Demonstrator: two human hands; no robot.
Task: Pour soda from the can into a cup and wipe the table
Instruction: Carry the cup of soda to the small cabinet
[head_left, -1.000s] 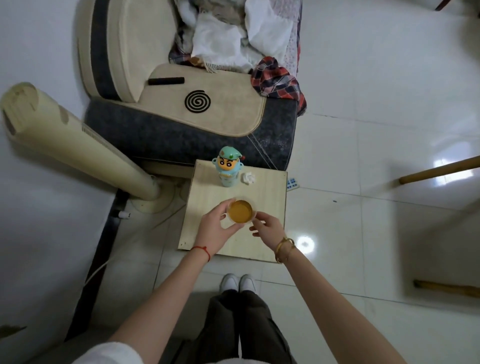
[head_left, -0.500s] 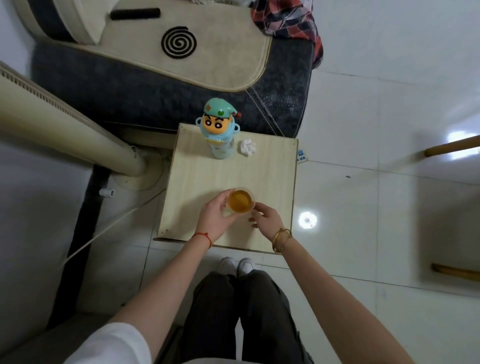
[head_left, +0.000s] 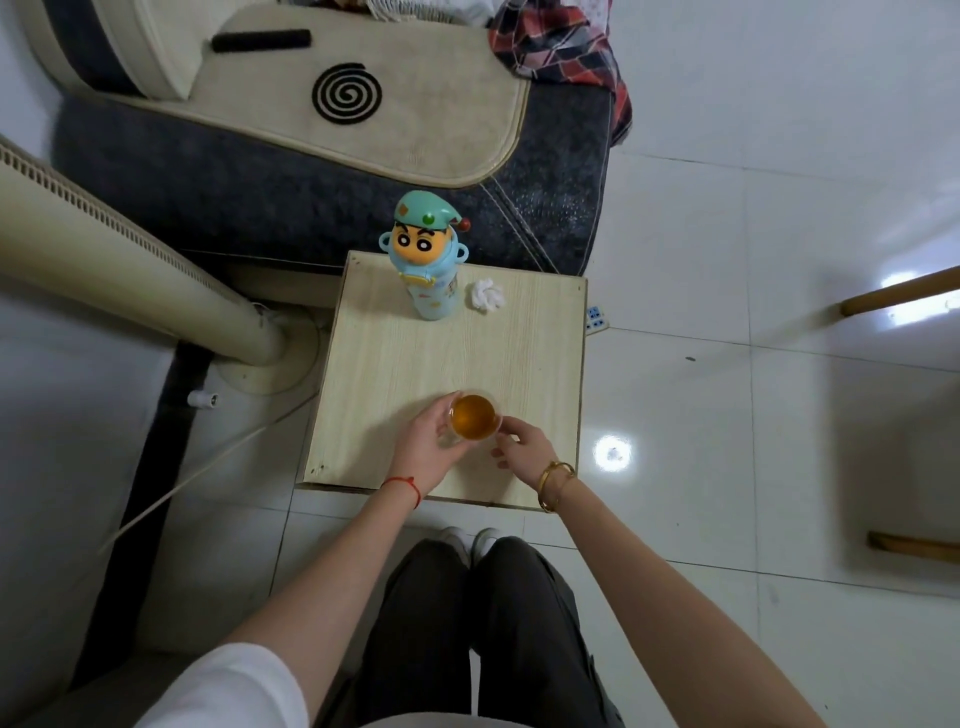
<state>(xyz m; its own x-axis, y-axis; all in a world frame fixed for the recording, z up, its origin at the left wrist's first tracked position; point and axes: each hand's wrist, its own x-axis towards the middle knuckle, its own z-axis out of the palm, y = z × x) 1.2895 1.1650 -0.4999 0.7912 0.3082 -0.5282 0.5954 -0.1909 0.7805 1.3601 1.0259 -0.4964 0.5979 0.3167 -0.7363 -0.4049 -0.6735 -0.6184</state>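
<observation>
A clear plastic cup (head_left: 474, 415) full of amber drink stands near the front edge of a small pale wooden table (head_left: 395, 364), and the person seated behind it has both hands at it. The left hand (head_left: 426, 447), with a red string (head_left: 404, 484) around its wrist, curls its thumb and fingers round the cup's left side and grips it. The right hand (head_left: 522, 451), wearing gold bangles (head_left: 555, 483) at the wrist, sits just beside the cup on the right with its fingers loosely bent; its fingertips reach the rim, though whether they actually press on it I cannot tell. At the far end of the table a light-blue cartoon-character bottle (head_left: 428, 265) with a teal cap stands upright, and just to its right lies a crumpled white tissue (head_left: 488, 295), apart from the bottle and well away from the cup. Beyond the table is a grey and cream sofa (head_left: 311, 171) with a black mosquito coil (head_left: 346, 94) lying on its cream cover, a dark remote (head_left: 261, 40) further back, and a plaid cloth (head_left: 563, 47) bunched at its right end. A cream tower fan (head_left: 114, 260) leans in from the left over the white tiled floor (head_left: 753, 156). The person's dark trousers (head_left: 478, 623) and white shoes (head_left: 470, 540) show below the table's near edge.
</observation>
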